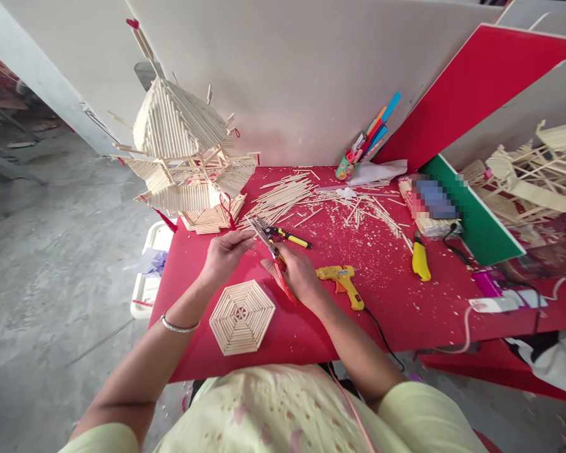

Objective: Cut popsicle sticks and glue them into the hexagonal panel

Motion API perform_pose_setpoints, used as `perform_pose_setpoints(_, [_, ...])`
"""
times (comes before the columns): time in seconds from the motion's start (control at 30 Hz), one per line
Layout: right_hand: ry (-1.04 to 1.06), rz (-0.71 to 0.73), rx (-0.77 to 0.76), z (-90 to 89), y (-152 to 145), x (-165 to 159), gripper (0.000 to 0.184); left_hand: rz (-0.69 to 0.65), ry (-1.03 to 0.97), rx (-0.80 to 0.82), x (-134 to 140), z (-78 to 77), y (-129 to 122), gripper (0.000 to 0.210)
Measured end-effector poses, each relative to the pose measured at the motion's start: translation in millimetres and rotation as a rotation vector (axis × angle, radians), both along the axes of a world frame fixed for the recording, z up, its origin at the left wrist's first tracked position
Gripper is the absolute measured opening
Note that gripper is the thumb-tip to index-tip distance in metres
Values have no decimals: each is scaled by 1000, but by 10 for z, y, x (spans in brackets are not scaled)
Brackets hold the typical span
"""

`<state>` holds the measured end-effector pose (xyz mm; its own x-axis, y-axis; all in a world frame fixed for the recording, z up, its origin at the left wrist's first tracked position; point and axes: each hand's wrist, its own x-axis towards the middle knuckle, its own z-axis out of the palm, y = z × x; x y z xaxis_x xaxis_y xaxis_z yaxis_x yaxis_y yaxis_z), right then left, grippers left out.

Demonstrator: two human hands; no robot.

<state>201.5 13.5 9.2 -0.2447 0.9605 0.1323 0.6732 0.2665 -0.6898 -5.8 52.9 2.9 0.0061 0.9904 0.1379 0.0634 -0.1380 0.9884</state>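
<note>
The right hand is wrapped round the red handles of the scissors, whose blades point up and away, over the table. The left hand meets them near the tips, its thumb and fingers drawn together; whether a stick is pinched there I cannot tell, as anything held is too thin to make out. The step in hand looks like trimming something small, and the next move would call for a steady left pinch and a squeeze of the right, with the fingertips kept off the blades. Just behind the scissors lie the pliers, partly covered by them. Nearer the body, below the hands, the hexagon of sticks lies flat, wholly in view; to its right is the glue gun, its cord dropping over the edge. Beyond the hands spread loose sticks, and on the left stands the pagoda, its far side hidden. On the right, a pixelated patch hides something on the packet, and another model is cut off by the frame.
</note>
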Motion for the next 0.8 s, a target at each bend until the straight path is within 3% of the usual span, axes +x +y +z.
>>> perform_pose_setpoints(0.17, [-49, 8, 5, 59, -12, -14, 50, 4, 0, 42, 0, 33, -29, 31])
perform_pose_setpoints(0.33, [-97, -23, -5, 43, -25, -22, 50, 33, -10, -36, 14, -11, -50, 35])
perform_pose_setpoints(0.5, [27, -123, -47, -18, 35, 43, 54, 55, -107, -112, 3, -32, -6, 42])
perform_pose_setpoints(0.63, [86, -162, -15, 47, 131, 160, 50, 40, -135, -171, -3, -22, -2, 45])
perform_pose_setpoints(0.8, [28, -37, 9, 104, 67, 108, 53, 2, -198, -177, 26, 1, -27, 47])
